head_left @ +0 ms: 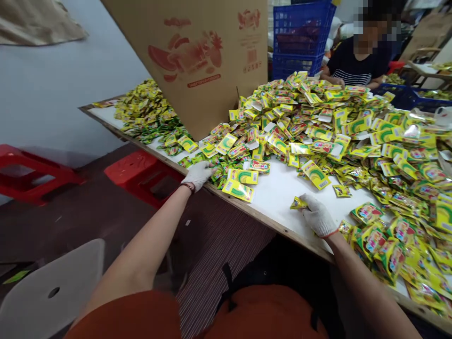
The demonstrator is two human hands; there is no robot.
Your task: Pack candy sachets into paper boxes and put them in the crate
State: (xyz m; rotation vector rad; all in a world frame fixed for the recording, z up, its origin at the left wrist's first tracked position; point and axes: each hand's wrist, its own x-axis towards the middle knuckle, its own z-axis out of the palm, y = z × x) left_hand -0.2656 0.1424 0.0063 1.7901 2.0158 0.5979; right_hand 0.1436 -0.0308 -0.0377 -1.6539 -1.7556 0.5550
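Observation:
My left hand, in a white knitted glove, is at the table's near edge, its fingers drawn together against a heap of small green sachets. What lies in those fingers is hidden. Two flat yellow-green small boxes rest just right of it. In a matching glove, my right hand pinches a small yellow sachet just above the white tabletop. Beyond both hands spreads a big pile of yellow small boxes. Larger filled yellow packets lie beside my right wrist.
A tall cardboard carton stands tilted on the table, with more sachets behind it. Blue crates are stacked at the back. Across the table sits a person. Red stools and a grey stool stand at left.

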